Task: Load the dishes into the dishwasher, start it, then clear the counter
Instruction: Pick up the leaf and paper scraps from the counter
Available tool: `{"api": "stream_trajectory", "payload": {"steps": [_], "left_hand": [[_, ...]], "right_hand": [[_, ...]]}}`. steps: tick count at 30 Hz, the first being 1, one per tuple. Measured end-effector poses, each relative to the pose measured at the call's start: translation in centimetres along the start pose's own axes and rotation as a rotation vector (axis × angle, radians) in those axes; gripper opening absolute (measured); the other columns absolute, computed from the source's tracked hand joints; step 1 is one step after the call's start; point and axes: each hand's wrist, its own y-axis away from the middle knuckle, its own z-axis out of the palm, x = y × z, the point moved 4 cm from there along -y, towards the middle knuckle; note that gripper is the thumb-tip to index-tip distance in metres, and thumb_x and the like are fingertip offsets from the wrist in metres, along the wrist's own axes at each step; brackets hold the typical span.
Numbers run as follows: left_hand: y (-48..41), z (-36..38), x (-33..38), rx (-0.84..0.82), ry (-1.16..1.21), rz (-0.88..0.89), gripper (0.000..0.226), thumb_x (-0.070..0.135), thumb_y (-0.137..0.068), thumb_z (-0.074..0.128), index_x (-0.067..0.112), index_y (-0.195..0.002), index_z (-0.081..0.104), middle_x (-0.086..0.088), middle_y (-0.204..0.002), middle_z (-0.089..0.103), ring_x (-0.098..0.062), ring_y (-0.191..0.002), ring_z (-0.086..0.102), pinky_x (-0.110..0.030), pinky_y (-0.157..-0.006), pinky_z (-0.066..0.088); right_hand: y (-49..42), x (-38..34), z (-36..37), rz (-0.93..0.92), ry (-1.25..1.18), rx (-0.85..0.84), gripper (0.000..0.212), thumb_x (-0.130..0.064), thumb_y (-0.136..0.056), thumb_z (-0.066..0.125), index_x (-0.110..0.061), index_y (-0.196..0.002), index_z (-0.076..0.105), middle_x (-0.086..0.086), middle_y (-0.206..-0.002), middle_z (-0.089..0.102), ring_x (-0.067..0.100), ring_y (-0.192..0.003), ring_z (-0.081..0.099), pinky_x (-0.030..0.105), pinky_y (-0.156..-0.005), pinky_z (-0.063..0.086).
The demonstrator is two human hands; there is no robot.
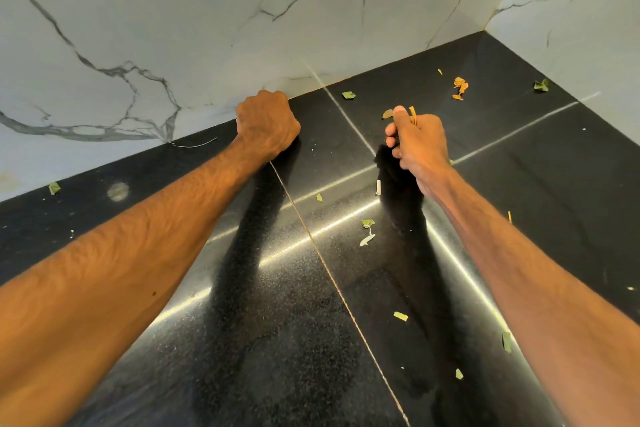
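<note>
Counter-clearing stage, I judge; no dishwasher or dishes in sight. Far left, a green leaf scrap (54,188) lies near the wall, a dull round smear (117,191) not far to its right, and a thin pale thread (194,144) at the wall's foot. Left hand (266,125): fingers curled tight into a fist against the backsplash; whether it hoards bits inside I cannot tell. Right hand (415,146): thumb and fingers pinched on an orange scrap (412,112). Risk: that sliver is thin and could slip from the pinch, and small flecks may get missed on speckled stone (glare won't help). Further right lie orange peel bits (460,87) and a folded green scrap (541,85), nearer the corner. Surface: polished black granite counter (242,288), seamed, littered throughout. Walls: white veined marble (173,10).
</note>
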Motion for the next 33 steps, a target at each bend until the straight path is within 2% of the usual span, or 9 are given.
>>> {"api": "stream_trajectory", "payload": {"steps": [3,7,9,11,15,20,24,29,33], "left_hand": [[0.2,-0.3,-0.2,0.032,0.047,0.045,0.023,0.019,-0.097,0.046,0.002,-0.093,0.061,-0.015,-0.092,0.057,-0.035,-0.087,0.060,-0.043,-0.078,0.047],[-0.1,0.3,-1.1,0.038,0.293,0.047,0.033,0.016,-0.092,0.047,0.003,-0.062,0.047,-0.010,-0.062,0.048,-0.028,-0.062,0.051,-0.042,-0.059,0.046],[-0.4,0.8,-1.2,-0.033,0.540,0.023,0.034,0.012,-0.093,0.050,-0.006,-0.066,0.062,-0.015,-0.069,0.065,-0.024,-0.071,0.065,-0.041,-0.073,0.054],[-0.3,1.0,-0.3,-0.168,0.750,0.002,0.026,0.004,-0.094,0.055,0.000,-0.076,0.073,-0.009,-0.087,0.074,-0.011,-0.088,0.065,-0.028,-0.081,0.049],[0.3,0.3,1.7,-0.309,0.975,-0.049,0.028,-0.004,-0.097,0.044,-0.003,-0.095,0.072,-0.005,-0.083,0.067,-0.008,-0.055,0.049,-0.019,-0.047,0.038],[0.3,0.3,3.2,-0.509,1.120,-0.228,0.029,0.014,-0.102,0.036,0.002,-0.092,0.061,0.000,-0.064,0.043,-0.008,-0.044,0.029,-0.018,-0.039,0.022],[-1.1,0.7,3.7,-0.309,1.078,-0.301,0.025,0.022,-0.099,0.043,0.013,-0.078,0.052,0.000,-0.064,0.048,-0.010,-0.047,0.037,-0.020,-0.038,0.027],[-2.9,0.6,4.7,-0.081,0.956,-0.218,0.022,0.026,-0.095,0.050,0.011,-0.080,0.059,-0.006,-0.070,0.053,-0.016,-0.056,0.045,-0.028,-0.048,0.034],[-3.6,0.5,5.2,0.047,0.870,-0.120,0.039,0.033,-0.094,0.060,0.004,-0.068,0.063,-0.012,-0.066,0.063,-0.016,-0.058,0.053,-0.034,-0.058,0.048]], "right_hand": [[-0.4,0.2,-0.1,0.003,0.004,0.013,0.033,-0.021,-0.102,0.047,-0.014,-0.089,0.076,-0.004,-0.061,0.059,0.004,-0.049,0.048,0.014,-0.039,0.033],[-0.8,0.4,-0.5,-0.014,0.064,0.028,0.031,-0.010,-0.101,0.042,-0.015,-0.109,0.071,0.002,-0.069,0.067,0.009,-0.053,0.053,0.019,-0.044,0.041],[-1.1,0.3,-0.7,-0.071,0.148,0.045,0.026,-0.013,-0.102,0.046,-0.018,-0.109,0.071,0.004,-0.083,0.074,0.012,-0.066,0.061,0.029,-0.059,0.053],[-1.7,-0.1,-1.0,-0.151,0.283,0.088,0.023,-0.017,-0.101,0.050,-0.018,-0.105,0.072,0.005,-0.097,0.073,0.018,-0.085,0.065,0.040,-0.081,0.056],[-2.2,-1.5,-0.9,-0.296,0.529,0.141,0.028,-0.045,-0.098,0.055,-0.017,-0.100,0.062,-0.001,-0.090,0.061,0.021,-0.084,0.057,0.039,-0.076,0.046],[-3.1,-1.9,0.2,-0.302,0.753,0.044,0.043,-0.051,-0.094,0.062,-0.013,-0.112,0.056,0.001,-0.096,0.058,0.023,-0.087,0.053,0.037,-0.075,0.041],[-3.2,-1.5,0.7,-0.349,0.828,0.048,0.040,-0.047,-0.100,0.052,-0.009,-0.100,0.061,0.010,-0.096,0.065,0.034,-0.090,0.061,0.042,-0.075,0.045],[-3.5,-1.3,-0.5,-0.377,0.669,0.024,0.033,-0.041,-0.096,0.061,-0.019,-0.071,0.057,0.000,-0.077,0.062,0.020,-0.072,0.058,0.034,-0.073,0.046],[-4.0,-0.8,-3.9,-0.366,0.401,0.206,0.015,-0.033,-0.091,0.068,-0.018,-0.095,0.071,-0.008,-0.095,0.069,0.007,-0.090,0.064,0.031,-0.087,0.053]]}}
